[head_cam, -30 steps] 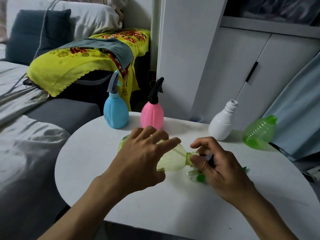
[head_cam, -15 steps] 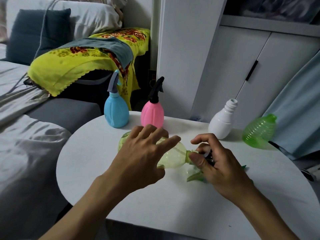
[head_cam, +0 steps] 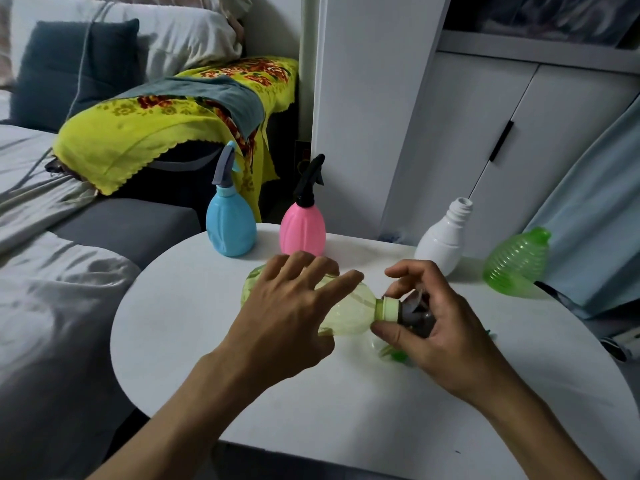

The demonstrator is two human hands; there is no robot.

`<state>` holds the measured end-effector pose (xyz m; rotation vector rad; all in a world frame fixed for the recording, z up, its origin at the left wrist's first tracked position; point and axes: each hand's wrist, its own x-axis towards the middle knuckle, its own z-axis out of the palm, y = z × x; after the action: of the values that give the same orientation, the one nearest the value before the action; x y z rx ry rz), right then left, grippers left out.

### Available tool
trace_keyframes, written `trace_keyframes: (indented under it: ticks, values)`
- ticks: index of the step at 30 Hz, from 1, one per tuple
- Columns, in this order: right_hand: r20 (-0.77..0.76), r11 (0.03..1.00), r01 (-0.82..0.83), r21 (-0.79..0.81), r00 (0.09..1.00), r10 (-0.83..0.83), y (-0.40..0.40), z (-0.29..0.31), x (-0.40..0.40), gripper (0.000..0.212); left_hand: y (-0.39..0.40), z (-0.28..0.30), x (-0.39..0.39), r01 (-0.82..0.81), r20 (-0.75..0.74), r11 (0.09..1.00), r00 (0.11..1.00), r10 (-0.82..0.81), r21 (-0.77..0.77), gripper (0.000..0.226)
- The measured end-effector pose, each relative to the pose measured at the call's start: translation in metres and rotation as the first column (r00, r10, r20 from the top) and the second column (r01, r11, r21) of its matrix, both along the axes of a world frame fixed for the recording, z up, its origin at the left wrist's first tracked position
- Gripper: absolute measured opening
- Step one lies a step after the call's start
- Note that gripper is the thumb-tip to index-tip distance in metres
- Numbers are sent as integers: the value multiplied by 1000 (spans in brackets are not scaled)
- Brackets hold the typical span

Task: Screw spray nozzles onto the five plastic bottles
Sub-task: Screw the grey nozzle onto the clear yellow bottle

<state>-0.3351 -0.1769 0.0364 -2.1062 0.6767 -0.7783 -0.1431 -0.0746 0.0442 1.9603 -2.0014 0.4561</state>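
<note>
A clear yellow-green bottle [head_cam: 349,311] lies on its side over the round white table [head_cam: 194,327], neck to the right. My left hand [head_cam: 287,317] grips its body from above. My right hand [head_cam: 433,323] is closed around a dark spray nozzle [head_cam: 417,311] with a pale green collar [head_cam: 387,309] at the bottle's neck. A blue bottle [head_cam: 230,226] and a pink bottle [head_cam: 303,226] stand at the table's back, each with a nozzle on. A white bottle [head_cam: 443,240] stands open-necked at the right. A green ribbed bottle [head_cam: 516,265] lies tilted beyond it, no nozzle on it.
A green piece [head_cam: 394,355] lies on the table under my right hand, mostly hidden. A sofa [head_cam: 114,223] with grey bedding sits left of the table. White cupboard doors [head_cam: 485,133] stand behind, and a pale blue curtain [head_cam: 595,220] hangs at the right.
My right hand has turned at the bottle's neck, and the pale green collar now shows clear of my fingers. The left hand and the bottle have stayed in place.
</note>
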Motion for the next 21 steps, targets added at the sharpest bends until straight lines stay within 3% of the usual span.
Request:
trace_keyframes:
  ticks: [8, 10, 14, 16, 18, 19, 20, 21]
  values:
    - [-26, 996, 52, -70, 998, -53, 0, -1, 1, 37, -1, -7, 1, 7, -18, 1000, 1000, -7, -2, 86]
    - [25, 996, 87, -9, 996, -87, 0, 0, 3, 34, -2, -12, -5, -30, -18, 1000, 999, 30, 6, 87]
    - [40, 958, 80, 274, 995, -95, 2, 4, 2, 32, -4, -15, -13, -36, -95, 999, 995, 38, 21, 76]
    - [130, 841, -29, 541, 990, -50, -1, 13, -4, 51, -3, -10, -11, 35, -260, 999, 965, -25, 35, 65]
    - [453, 553, -365, 749, 891, -25, -5, 20, -11, 60, 0, -4, -12, 135, -558, 989, 826, -77, 64, 60]
    - [592, 422, -525, 739, 805, -35, -3, 24, -12, 55, 0, -1, -15, 196, -697, 977, 712, -85, 80, 57]
    - [676, 349, -627, 697, 737, -26, -1, 26, -11, 49, 0, 2, -19, 262, -802, 961, 591, -90, 85, 51]
    - [705, 337, -662, 669, 709, -5, 1, 23, -8, 48, -1, 4, -23, 329, -869, 941, 485, -97, 79, 42]
